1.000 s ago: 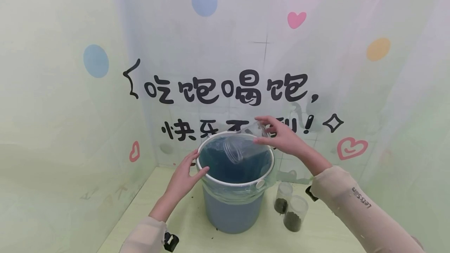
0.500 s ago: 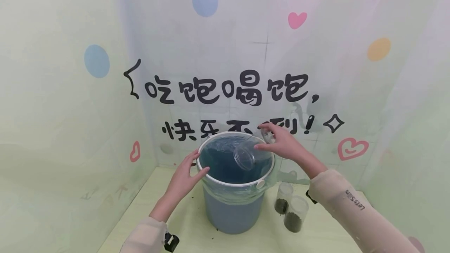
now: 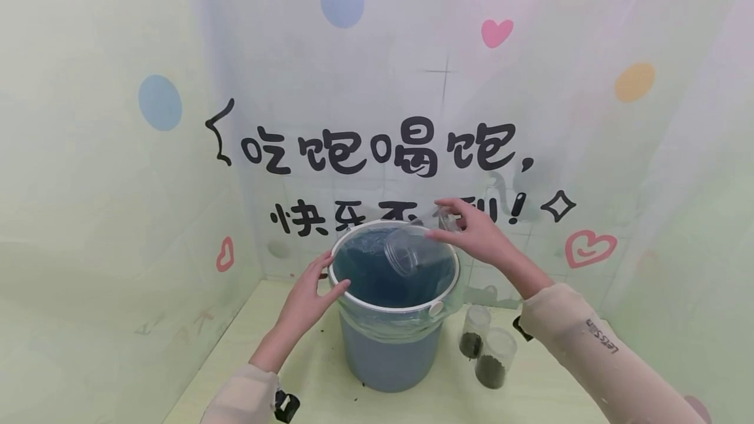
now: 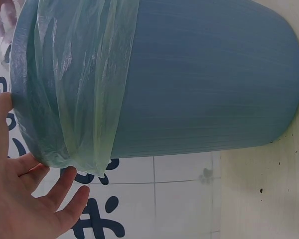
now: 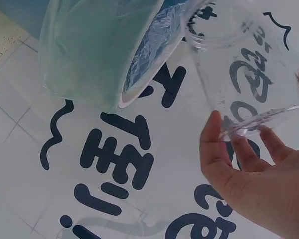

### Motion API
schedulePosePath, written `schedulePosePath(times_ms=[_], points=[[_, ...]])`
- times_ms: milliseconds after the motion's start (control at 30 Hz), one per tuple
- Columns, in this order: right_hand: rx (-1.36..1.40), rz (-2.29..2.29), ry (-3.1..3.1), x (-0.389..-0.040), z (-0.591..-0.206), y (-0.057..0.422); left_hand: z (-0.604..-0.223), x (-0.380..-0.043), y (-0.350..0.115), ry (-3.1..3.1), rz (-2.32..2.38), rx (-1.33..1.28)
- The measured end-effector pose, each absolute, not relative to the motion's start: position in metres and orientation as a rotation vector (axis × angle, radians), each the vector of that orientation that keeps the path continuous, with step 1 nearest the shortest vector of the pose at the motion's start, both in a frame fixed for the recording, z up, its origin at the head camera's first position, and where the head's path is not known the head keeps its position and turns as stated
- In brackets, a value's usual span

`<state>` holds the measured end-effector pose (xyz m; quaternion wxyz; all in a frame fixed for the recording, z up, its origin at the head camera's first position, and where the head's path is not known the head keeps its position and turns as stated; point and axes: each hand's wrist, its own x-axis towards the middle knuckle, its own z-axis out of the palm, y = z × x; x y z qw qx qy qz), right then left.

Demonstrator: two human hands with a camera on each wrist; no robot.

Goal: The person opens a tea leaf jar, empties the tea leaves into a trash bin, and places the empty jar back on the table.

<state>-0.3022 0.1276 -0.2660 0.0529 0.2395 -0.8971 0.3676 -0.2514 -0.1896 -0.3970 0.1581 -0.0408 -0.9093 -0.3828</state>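
Note:
A blue trash bin (image 3: 389,358) with a white rim stands in the middle of the head view. A translucent green liner (image 3: 383,329) folds over its edge. My left hand (image 3: 303,300) rests on the rim at the left, thumb and fingers spread; in the left wrist view some fingers stand off the liner. Over the bin's mouth my right hand (image 3: 471,234) grips a clear plastic jar (image 5: 249,69) by its base end. The jar tilts with its open mouth down to the left. No contents show inside it. The bin's bottom is hidden.
Two clear jars, a smaller one (image 3: 473,332) and a larger one (image 3: 495,362), stand right of the bin, partly filled with dark granules. Dark specks lie on the pale tabletop (image 3: 318,378). A printed wall (image 3: 377,84) rises close behind.
The right hand and jar dipped down and right, then rose back slightly up and left, the jar staying tilted over the bin. The left hand and the two standing jars keep their places.

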Motion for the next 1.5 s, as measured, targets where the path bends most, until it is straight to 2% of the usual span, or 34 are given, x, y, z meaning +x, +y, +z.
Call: schedulePosePath(times_ms=[233, 567, 1000, 1300, 1500], points=[[0.694, 1.225, -2.652, -0.302, -0.269, 0.130, -0.397, -0.252, -0.189, -2.600, -1.094, -0.116], [0.745, 0.910, -2.683, -0.305, -0.283, 0.134, -0.397, -0.252, -0.189, -2.605, -1.086, -0.115], [0.735, 0.964, -2.690, -0.305, -0.283, 0.135, -0.396, -0.252, -0.189, -2.611, -1.083, -0.113], [0.703, 1.312, -2.701, -0.305, -0.281, 0.138, -0.397, -0.252, -0.189, -2.611, -1.077, -0.114], [0.664, 1.126, -2.773, -0.302, -0.283, 0.139, -0.398, -0.253, -0.189, -2.613, -1.077, -0.099]])
